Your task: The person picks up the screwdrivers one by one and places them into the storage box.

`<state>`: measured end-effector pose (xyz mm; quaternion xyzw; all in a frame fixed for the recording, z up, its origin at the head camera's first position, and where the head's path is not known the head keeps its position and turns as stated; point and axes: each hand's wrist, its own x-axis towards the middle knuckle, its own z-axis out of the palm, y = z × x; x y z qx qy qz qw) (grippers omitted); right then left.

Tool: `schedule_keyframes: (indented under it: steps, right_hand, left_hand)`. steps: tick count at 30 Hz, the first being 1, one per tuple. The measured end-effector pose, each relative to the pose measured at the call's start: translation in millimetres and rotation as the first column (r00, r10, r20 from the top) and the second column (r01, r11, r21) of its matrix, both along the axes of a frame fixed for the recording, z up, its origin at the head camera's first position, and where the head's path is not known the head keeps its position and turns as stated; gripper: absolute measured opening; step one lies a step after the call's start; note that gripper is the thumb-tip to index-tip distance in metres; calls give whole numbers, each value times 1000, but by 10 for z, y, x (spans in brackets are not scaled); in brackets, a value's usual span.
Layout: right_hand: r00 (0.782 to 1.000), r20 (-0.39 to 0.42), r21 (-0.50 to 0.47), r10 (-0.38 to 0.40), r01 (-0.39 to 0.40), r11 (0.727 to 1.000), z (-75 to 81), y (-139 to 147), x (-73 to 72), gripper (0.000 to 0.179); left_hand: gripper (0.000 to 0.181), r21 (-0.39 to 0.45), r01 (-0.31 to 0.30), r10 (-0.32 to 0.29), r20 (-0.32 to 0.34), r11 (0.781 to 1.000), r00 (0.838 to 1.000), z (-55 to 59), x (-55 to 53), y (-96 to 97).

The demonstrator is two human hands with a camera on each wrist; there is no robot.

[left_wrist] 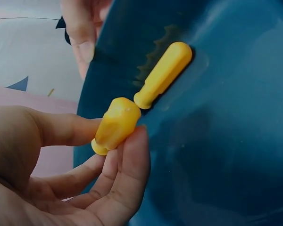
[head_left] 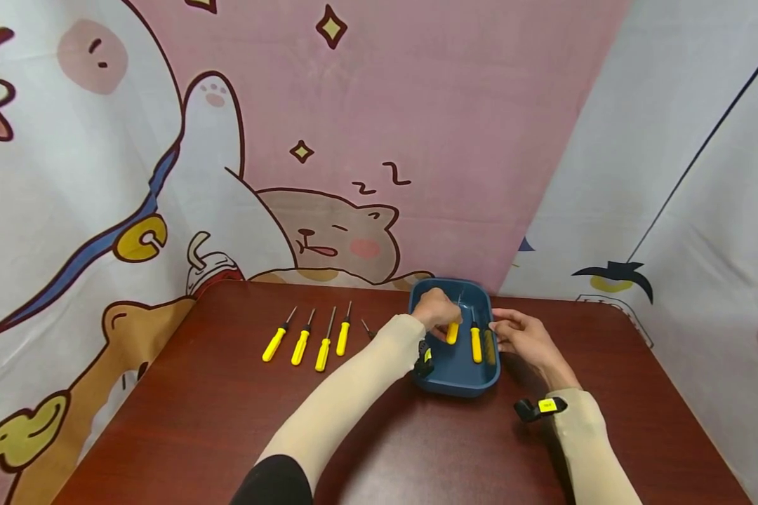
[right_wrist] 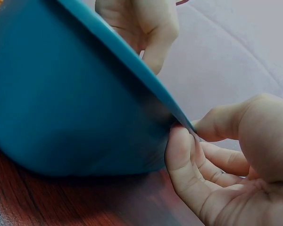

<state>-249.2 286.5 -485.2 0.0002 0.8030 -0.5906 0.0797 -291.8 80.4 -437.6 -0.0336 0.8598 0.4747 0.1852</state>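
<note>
A blue plastic tray stands toward the back of the table. Over its inside, my left hand pinches a screwdriver by its yellow handle between thumb and fingers; in the left wrist view its shaft is hidden. A second yellow-handled screwdriver lies in the tray, close to the right wall. At the tray's right side my right hand pinches the rim between thumb and fingers, as the right wrist view shows.
Left of the tray, several yellow-handled screwdrivers lie in a row on the dark red-brown table, shafts pointing away. The left forearm partly covers one more, its tip showing. A cartoon-printed cloth hangs behind the table.
</note>
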Motion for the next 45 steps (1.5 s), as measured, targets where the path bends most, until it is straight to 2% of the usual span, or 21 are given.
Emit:
schedule_keyframes:
  steps: [9, 18, 29, 34, 38, 45]
  right_hand:
    - [1000, 6, -8, 3, -3, 1000, -2, 1, 11, 51]
    - [1000, 0, -3, 5, -5, 1000, -14, 10, 21, 50]
    - [1000, 7, -6, 4, -4, 1000, -31, -2, 11, 49]
    - [1000, 1, -1, 2, -2, 1000, -32, -2, 16, 48]
    - [1000, -4, -14, 5, -5, 1000, -27, 2, 10, 48]
    - [1000, 1, -15, 7, -7, 1000, 3, 5, 9, 49]
  left_hand:
    - [29, -57, -23, 26, 56, 998, 998, -76, -61, 126]
    - [28, -82, -13, 18, 70, 997, 997, -88, -66, 207]
    - [31, -100, 30, -18, 119, 995, 993, -185, -129, 301]
    - [35, -107, 70, -58, 117, 992, 992, -192, -120, 324]
    - [39, -116, 76, -64, 104, 990, 993, -183, -108, 353]
    - [36, -154, 91, -78, 89, 984, 993, -140, -99, 389]
